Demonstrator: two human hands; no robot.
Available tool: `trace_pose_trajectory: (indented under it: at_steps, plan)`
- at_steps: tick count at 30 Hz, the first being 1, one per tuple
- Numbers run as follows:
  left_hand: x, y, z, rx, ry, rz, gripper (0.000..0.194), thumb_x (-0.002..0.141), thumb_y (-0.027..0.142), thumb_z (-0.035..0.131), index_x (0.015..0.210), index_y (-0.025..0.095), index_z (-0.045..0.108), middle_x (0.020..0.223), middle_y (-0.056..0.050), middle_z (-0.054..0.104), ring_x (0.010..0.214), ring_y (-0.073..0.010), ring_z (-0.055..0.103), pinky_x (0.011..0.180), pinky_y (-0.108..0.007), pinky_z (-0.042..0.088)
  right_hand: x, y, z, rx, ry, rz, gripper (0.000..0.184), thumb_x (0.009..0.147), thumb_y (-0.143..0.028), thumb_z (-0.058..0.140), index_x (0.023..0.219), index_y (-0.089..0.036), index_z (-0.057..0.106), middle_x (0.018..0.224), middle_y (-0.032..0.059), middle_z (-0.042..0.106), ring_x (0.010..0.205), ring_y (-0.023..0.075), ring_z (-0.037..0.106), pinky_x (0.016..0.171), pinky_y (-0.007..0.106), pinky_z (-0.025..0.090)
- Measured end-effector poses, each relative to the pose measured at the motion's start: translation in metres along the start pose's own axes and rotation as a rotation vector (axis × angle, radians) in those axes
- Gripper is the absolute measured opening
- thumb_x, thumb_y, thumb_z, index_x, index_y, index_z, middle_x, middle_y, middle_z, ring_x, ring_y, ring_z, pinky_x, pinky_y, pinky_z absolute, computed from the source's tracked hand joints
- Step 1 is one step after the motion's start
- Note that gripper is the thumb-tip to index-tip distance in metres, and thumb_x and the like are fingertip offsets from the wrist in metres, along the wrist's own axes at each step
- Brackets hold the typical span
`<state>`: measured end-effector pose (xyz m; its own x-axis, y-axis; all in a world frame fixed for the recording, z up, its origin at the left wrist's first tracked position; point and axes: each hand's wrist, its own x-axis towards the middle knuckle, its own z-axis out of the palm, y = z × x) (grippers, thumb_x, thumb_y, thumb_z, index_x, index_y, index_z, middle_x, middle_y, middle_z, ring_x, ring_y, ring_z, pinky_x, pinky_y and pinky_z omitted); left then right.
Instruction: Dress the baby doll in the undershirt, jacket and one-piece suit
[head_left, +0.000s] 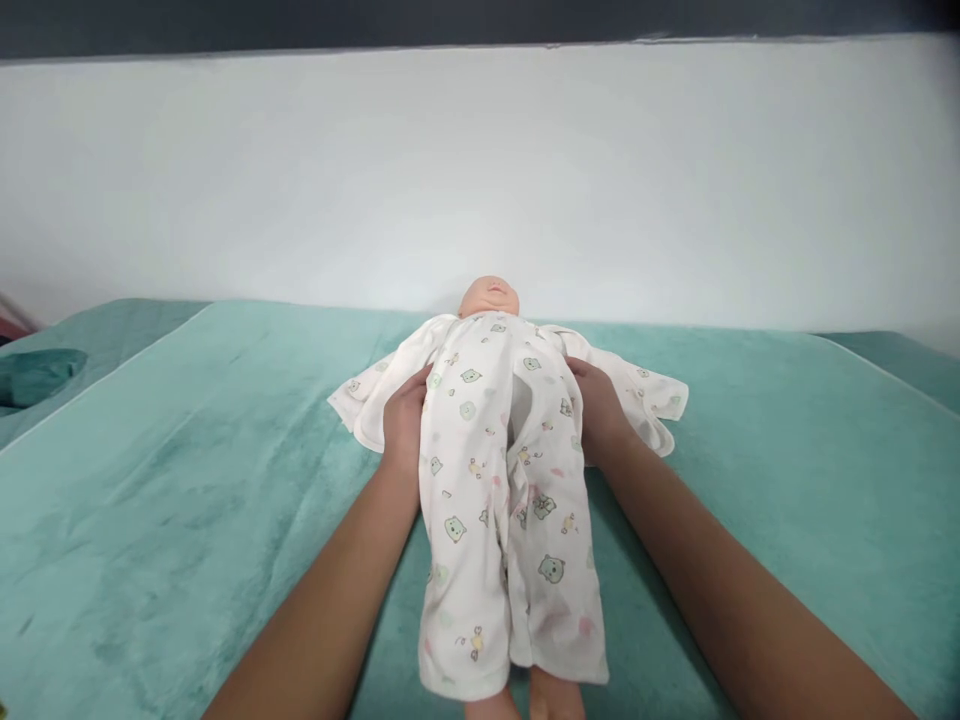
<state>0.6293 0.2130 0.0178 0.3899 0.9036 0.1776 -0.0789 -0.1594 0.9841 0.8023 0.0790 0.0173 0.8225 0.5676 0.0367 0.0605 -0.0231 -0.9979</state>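
A baby doll (489, 296) lies on its back on a green bed cover, head away from me and bare feet (559, 697) toward me. It wears white printed pants (469, 480) with small bear and bird motifs. They reach high up its chest, and a gap shows between the legs. Under the doll a white printed shirt (626, 380) is spread out, its sleeves out to both sides. My left hand (406, 415) is closed at the left side of the pants. On the opposite side my right hand (596, 405) grips the pants; both hands' fingertips are partly hidden.
The green plush cover (187, 500) stretches to both sides. A white wall or headboard (480, 170) rises behind the doll's head. At the far left lies a dark green folded cloth (41, 375).
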Motion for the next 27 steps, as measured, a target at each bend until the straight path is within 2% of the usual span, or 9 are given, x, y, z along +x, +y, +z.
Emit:
trace_pose_trajectory:
  at_steps: [3, 6, 9, 13, 17, 19, 22, 25, 27]
  plan:
    - [0.0, 0.015, 0.0, -0.078, 0.077, -0.094, 0.025, 0.079, 0.025, 0.058, 0.099, 0.019, 0.072, 0.108, -0.006, 0.074, 0.104, -0.0245, 0.066, 0.095, -0.04, 0.052, 0.002, -0.005, -0.002, -0.039, 0.169, -0.072, 0.023, 0.07, -0.035, 0.066, 0.087, -0.02, 0.07, 0.08, 0.0033, 0.072, 0.076, 0.0215, 0.063, 0.069, 0.034, 0.05]
    - [-0.003, 0.027, 0.002, -0.073, 0.097, -0.042, 0.024, 0.083, 0.028, 0.055, 0.1, 0.019, 0.07, 0.109, -0.005, 0.073, 0.104, -0.0228, 0.066, 0.097, -0.04, 0.051, 0.0, -0.012, -0.002, -0.135, 0.255, -0.221, 0.019, 0.075, -0.036, 0.063, 0.086, -0.021, 0.07, 0.087, 0.0038, 0.072, 0.082, 0.0205, 0.063, 0.08, 0.036, 0.049]
    - [-0.005, 0.029, 0.003, 0.083, 0.042, 0.067, 0.022, 0.085, 0.027, 0.055, 0.098, 0.022, 0.071, 0.109, -0.003, 0.072, 0.109, -0.0227, 0.062, 0.101, -0.038, 0.047, -0.005, -0.017, 0.001, -0.145, 0.155, -0.322, 0.022, 0.081, -0.037, 0.061, 0.094, -0.022, 0.07, 0.099, 0.0038, 0.071, 0.093, 0.0208, 0.063, 0.09, 0.038, 0.047]
    - [-0.003, 0.025, 0.002, 0.169, -0.089, 0.094, 0.025, 0.088, 0.032, 0.055, 0.105, 0.023, 0.071, 0.116, -0.003, 0.07, 0.115, -0.0251, 0.059, 0.107, -0.042, 0.041, -0.008, -0.02, 0.002, -0.164, -0.031, -0.344, 0.029, 0.086, -0.041, 0.056, 0.107, -0.025, 0.07, 0.115, 0.0027, 0.069, 0.106, 0.0222, 0.061, 0.099, 0.041, 0.043]
    - [0.002, 0.02, 0.003, 0.184, -0.168, 0.075, 0.029, 0.09, 0.037, 0.053, 0.11, 0.023, 0.07, 0.126, -0.006, 0.066, 0.122, -0.0269, 0.055, 0.112, -0.046, 0.035, -0.021, -0.03, 0.006, -0.28, -0.013, -0.422, 0.033, 0.087, -0.041, 0.056, 0.113, -0.026, 0.067, 0.119, 0.0042, 0.068, 0.113, 0.0261, 0.06, 0.104, 0.049, 0.04]
    - [0.0, 0.019, 0.004, 0.188, -0.13, 0.109, 0.028, 0.091, 0.035, 0.051, 0.107, 0.021, 0.069, 0.123, -0.006, 0.067, 0.119, -0.025, 0.057, 0.11, -0.042, 0.038, -0.042, -0.038, 0.01, -0.34, -0.038, -0.53, 0.035, 0.087, -0.039, 0.057, 0.118, -0.027, 0.065, 0.128, 0.0046, 0.064, 0.122, 0.0266, 0.055, 0.108, 0.05, 0.036]
    - [-0.016, 0.018, -0.001, 0.196, -0.006, 0.188, 0.024, 0.09, 0.029, 0.05, 0.104, 0.02, 0.067, 0.116, -0.005, 0.068, 0.112, -0.021, 0.059, 0.105, -0.035, 0.041, -0.09, -0.042, 0.012, -0.448, -0.208, -0.691, 0.033, 0.089, -0.035, 0.056, 0.122, -0.028, 0.061, 0.134, 0.0044, 0.061, 0.13, 0.0248, 0.05, 0.115, 0.049, 0.029]
    - [-0.051, 0.015, -0.021, 0.185, 0.049, 0.198, 0.02, 0.089, 0.029, 0.052, 0.101, 0.02, 0.066, 0.109, -0.004, 0.069, 0.104, -0.0189, 0.061, 0.097, -0.032, 0.046, -0.149, -0.032, 0.001, -0.558, -0.366, -0.762, 0.028, 0.09, -0.03, 0.058, 0.118, -0.028, 0.06, 0.129, 0.005, 0.063, 0.129, 0.0243, 0.051, 0.119, 0.052, 0.021]
    - [-0.084, 0.011, -0.042, 0.168, 0.006, 0.149, 0.017, 0.088, 0.029, 0.053, 0.099, 0.021, 0.065, 0.1, -0.003, 0.069, 0.094, -0.0176, 0.062, 0.087, -0.03, 0.048, -0.185, -0.021, -0.01, -0.576, -0.392, -0.762, 0.028, 0.089, -0.027, 0.059, 0.117, -0.029, 0.058, 0.124, 0.005, 0.066, 0.126, 0.0237, 0.054, 0.118, 0.053, 0.023]
